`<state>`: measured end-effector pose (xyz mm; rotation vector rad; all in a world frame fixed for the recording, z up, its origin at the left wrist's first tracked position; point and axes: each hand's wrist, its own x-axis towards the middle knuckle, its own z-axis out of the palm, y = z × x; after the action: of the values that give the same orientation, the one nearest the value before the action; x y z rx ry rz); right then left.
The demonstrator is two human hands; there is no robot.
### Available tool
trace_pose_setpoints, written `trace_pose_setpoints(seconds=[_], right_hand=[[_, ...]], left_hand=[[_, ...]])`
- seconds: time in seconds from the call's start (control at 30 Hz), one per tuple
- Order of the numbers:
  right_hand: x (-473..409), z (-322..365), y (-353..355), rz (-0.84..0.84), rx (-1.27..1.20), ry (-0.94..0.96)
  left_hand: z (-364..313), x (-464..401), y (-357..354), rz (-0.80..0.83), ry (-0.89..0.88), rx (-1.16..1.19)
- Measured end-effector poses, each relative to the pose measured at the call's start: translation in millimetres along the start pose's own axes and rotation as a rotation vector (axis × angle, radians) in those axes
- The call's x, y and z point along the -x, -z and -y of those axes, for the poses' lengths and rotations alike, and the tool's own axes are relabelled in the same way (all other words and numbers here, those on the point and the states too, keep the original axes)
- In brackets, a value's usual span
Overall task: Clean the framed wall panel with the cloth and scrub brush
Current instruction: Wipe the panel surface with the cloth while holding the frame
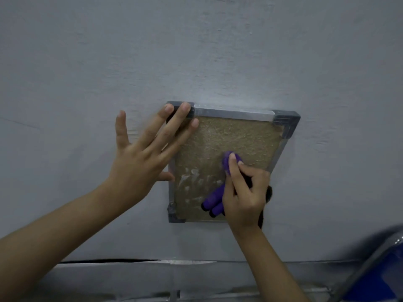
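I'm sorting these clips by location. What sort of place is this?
Probably an indoor room, though which kind is unclear: a plain grey painted wall, a small framed wall panel mounted on it, and what looks like a blue chair at the lower right.

Two bare forearms — no sleeves, gloves, rings or watch.

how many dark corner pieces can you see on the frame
3. One at the top left under the left hand fingertips, one at the top right, one at the bottom left. The bottom right corner is hidden behind the right hand.
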<state>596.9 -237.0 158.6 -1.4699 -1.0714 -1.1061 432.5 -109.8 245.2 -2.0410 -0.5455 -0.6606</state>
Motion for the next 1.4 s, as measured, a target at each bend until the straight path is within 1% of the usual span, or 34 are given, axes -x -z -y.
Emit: trace_pose_setpoints(seconds=[0.07,0.17,0.2,0.23,0.33,0.37,0.43,0.53,0.57,0.6,0.73,0.77,0.83,0.87,0.93,0.97,1.0,1.07,1.13,1.17,1.23,1.33,1.4], right_hand=[[9,5,-8,0.025,0.032,0.032],[29,3,0,0.185,0.048,0.182],[30,1,4,0.197,0.035,0.199],[28,0,7,0.174,0.021,0.181],[12,3,-2,0.015,-0.009,0.032],[12,7,-8,-0.005,-0.010,0.011],[23,13,-14,0.051,0.006,0.064],[47,11,-6,0.238,0.035,0.207],[49,9,-2,0.262,0.030,0.221],[48,9,0,0.250,0.014,0.210],[29,13,-11,0.083,-0.032,0.121],[29,15,-16,0.078,-0.023,0.115],[37,17,-20,0.137,0.015,0.152],[45,17,-19,0.192,0.030,0.189],[56,15,-11,0.293,0.023,0.242],[58,15,-7,0.308,0.006,0.241],[55,16,-4,0.299,-0.013,0.222],[42,17,-6,0.220,-0.043,0.170],[29,20,-15,0.143,-0.039,0.126],[26,23,-20,0.134,-0.021,0.121],[31,27,-25,0.156,0.016,0.143],[50,30,-17,0.265,0.050,0.192],[49,30,-11,0.273,0.025,0.184]], left_hand=[[-2,0,0,0.006,0.000,-0.009],[-2,0,1,0.012,0.003,-0.016],[-2,1,1,0.011,0.004,-0.012],[-2,1,1,0.009,0.004,-0.003],[-2,1,-1,0.011,0.009,0.002],[-2,0,-1,0.012,0.007,-0.003],[-2,0,0,0.012,0.005,-0.005],[-1,-1,1,0.009,0.003,0.001],[-1,-1,1,0.006,-0.002,0.001],[0,0,1,0.002,-0.008,-0.001],[4,-1,-4,-0.010,-0.033,-0.015],[5,-2,-4,-0.011,-0.038,-0.017],[6,-3,-5,-0.012,-0.048,-0.017],[7,-3,-6,-0.011,-0.052,-0.013],[8,-4,-6,-0.014,-0.066,0.000],[9,-3,-5,-0.020,-0.072,0.001],[9,-3,-6,-0.027,-0.079,0.002],[9,-1,-8,-0.035,-0.086,0.006],[10,-2,-11,-0.044,-0.085,0.006],[9,-4,-11,-0.049,-0.087,0.009],[8,-4,-13,-0.057,-0.086,0.024],[9,-4,-13,-0.057,-0.074,0.037],[9,-3,-13,-0.061,-0.075,0.024]])
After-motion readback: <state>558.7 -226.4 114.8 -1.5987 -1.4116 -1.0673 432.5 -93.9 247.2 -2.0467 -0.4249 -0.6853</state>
